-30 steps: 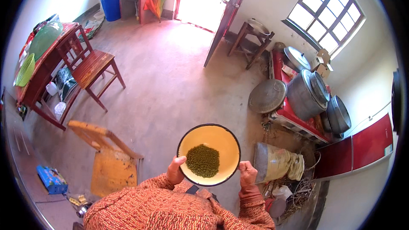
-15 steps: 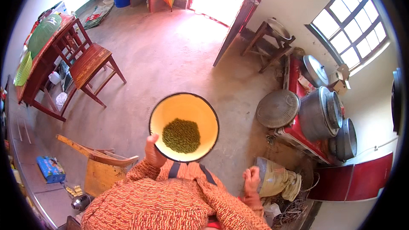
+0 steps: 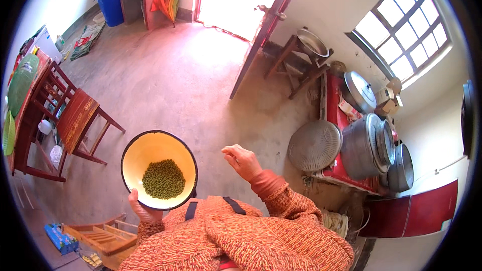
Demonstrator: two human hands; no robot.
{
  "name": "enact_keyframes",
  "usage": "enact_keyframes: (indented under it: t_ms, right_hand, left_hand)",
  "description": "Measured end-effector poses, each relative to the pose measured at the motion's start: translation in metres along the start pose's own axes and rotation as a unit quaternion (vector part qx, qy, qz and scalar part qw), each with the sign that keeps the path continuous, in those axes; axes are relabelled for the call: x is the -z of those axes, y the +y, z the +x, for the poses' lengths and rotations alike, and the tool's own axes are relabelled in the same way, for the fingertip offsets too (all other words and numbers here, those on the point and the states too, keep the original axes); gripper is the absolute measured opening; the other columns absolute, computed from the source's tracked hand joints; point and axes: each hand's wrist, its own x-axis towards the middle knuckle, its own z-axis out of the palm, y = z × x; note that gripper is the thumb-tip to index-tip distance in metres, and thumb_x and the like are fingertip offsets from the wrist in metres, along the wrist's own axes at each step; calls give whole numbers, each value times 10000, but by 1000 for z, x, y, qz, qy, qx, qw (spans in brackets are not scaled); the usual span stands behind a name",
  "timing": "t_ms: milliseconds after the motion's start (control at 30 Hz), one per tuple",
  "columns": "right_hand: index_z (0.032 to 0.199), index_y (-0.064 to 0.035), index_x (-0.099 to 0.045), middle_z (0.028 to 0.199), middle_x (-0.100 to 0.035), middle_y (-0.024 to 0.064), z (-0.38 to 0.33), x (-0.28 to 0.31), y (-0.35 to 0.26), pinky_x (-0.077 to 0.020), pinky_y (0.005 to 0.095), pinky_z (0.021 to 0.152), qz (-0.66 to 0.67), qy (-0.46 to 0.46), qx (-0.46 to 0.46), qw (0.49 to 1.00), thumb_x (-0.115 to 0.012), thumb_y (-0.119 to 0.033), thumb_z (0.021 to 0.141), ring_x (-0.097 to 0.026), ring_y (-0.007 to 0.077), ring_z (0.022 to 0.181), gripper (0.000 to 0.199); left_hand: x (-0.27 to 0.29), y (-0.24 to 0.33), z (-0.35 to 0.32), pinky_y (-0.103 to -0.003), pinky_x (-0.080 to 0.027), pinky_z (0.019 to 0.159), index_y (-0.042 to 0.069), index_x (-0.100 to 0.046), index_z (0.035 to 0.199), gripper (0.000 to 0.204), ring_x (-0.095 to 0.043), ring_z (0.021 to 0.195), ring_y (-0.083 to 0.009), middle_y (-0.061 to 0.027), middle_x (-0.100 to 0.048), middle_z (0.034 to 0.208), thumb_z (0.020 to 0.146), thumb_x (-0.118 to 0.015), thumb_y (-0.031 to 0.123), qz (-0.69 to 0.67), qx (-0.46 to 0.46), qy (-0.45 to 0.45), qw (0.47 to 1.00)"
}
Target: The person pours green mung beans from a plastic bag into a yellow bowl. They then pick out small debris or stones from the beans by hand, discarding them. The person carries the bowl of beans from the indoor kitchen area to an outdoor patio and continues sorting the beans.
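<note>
A round enamel bowl [image 3: 159,143], pale yellow inside with a dark rim, sits low and left of the middle, held up in front of me. My left hand [image 3: 144,208] grips its near-left edge, thumb over the rim and the other fingers mostly hidden underneath. Small green beans [image 3: 163,179], which look like mung beans, form a heap on the bowl's bottom. To the right of the bowl, apart from it, my right hand [image 3: 243,161] is in the air with loosely bent fingers, and nothing shows in them.
A wooden chair [image 3: 80,118] and a table stand left; another chair [image 3: 103,238] is close at lower left. On the right, a red stand [image 3: 334,100] carries large metal pots [image 3: 362,143]. A round woven tray [image 3: 315,145] leans there. The door [image 3: 268,32] stands open ahead.
The bowl and my left hand have shifted left in the picture. My right hand has risen from beside the sack toward the bowl, its fist loosening. The whole view has turned somewhat.
</note>
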Motion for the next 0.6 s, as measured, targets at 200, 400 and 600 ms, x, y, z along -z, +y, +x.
enact_keyframes:
  t_ms: [200,400,600]
  right_hand:
    - [970,-51,-610,895,-628,98,168,-29,25,-512,318,656,-37,-34,4,999,-640,-63,841,-622,265,740,134]
    - [954,-40,-627,870,-631,93,247,-19,83,-512,294,647,-45,-34,-159,986,-661,-40,824,-635,210,718,134]
    - [955,-21,-642,852,-652,51,322,-24,174,-515,244,712,26,-36,-265,963,-675,-29,832,-622,97,781,128]
  left_hand:
    - [-23,30,191,-402,-424,975,-20,-441,1313,623,-545,1133,-267,-143,-559,1255,848,-525,387,-17,4,-48,999]
    - [-67,46,351,-390,-427,971,-28,-452,1296,555,-547,1133,-255,-137,-569,1242,880,-516,334,-56,28,-72,995]
    - [-137,39,490,-384,-403,990,-17,-455,1298,532,-528,1155,-247,-120,-556,1262,888,-489,321,-61,-14,-39,997]
